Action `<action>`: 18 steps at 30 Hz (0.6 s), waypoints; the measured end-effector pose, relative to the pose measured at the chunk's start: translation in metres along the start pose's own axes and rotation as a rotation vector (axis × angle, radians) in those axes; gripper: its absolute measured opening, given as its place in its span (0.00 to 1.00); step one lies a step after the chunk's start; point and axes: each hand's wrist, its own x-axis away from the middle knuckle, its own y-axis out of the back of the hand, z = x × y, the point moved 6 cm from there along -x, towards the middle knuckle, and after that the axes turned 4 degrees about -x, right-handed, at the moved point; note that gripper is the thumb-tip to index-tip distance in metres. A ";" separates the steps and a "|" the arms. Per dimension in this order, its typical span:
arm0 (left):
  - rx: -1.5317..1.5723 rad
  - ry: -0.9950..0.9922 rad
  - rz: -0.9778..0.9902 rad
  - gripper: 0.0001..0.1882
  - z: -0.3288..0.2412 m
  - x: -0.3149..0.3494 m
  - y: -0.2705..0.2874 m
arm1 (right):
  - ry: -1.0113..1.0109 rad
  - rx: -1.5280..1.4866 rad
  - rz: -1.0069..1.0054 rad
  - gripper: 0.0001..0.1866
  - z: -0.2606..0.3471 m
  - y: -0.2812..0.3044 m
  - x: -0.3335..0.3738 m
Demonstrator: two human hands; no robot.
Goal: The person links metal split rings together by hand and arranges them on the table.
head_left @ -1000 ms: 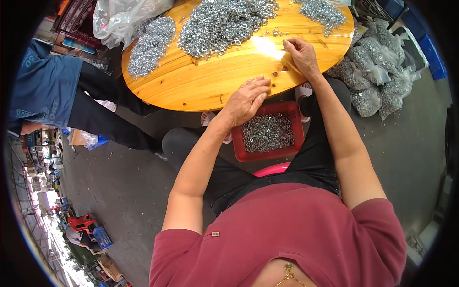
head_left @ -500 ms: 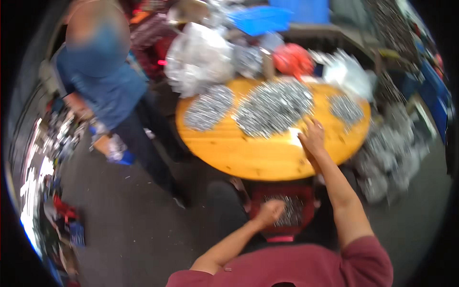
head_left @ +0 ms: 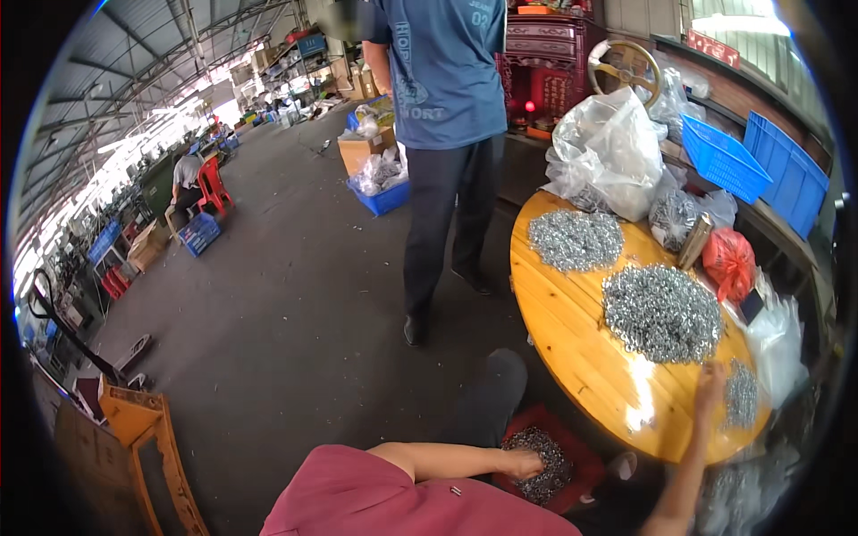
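Small shiny metal parts lie in a large heap on the round wooden table. At the near edge of that heap is my right hand, slightly blurred, its fingers drawn together. A smaller heap lies just right of it, and another heap is at the table's far left. My left hand is closed, resting at more of these parts in a red container low before my body. Whatever either hand pinches is too small to make out.
A person in a blue shirt stands beyond the table. Clear plastic bags, a red bag and blue crates crowd the table's back edge. Far left, someone sits near a red chair. An orange metal frame stands at lower left.
My view has swung left, so the table now appears farther right. My right hand's fingers, spread over the table before, are now drawn together by the large heap. The left hand stays at the red container.
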 end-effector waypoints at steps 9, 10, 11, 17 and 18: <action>0.099 0.064 0.335 0.13 -0.008 -0.017 -0.015 | 0.391 -0.109 0.304 0.20 0.260 -0.106 0.096; 0.159 0.101 0.400 0.13 -0.001 -0.017 -0.018 | 0.516 0.139 0.289 0.20 0.249 -0.124 0.097; 0.153 0.163 0.471 0.12 0.000 -0.014 -0.004 | 0.490 0.207 0.350 0.20 0.249 -0.127 0.089; -0.179 0.099 0.497 0.15 -0.003 -0.001 0.018 | -0.042 0.266 0.295 0.34 0.147 -0.068 0.090; -0.178 0.115 0.500 0.15 -0.001 -0.002 0.019 | -0.093 0.424 0.506 0.36 0.143 -0.050 0.087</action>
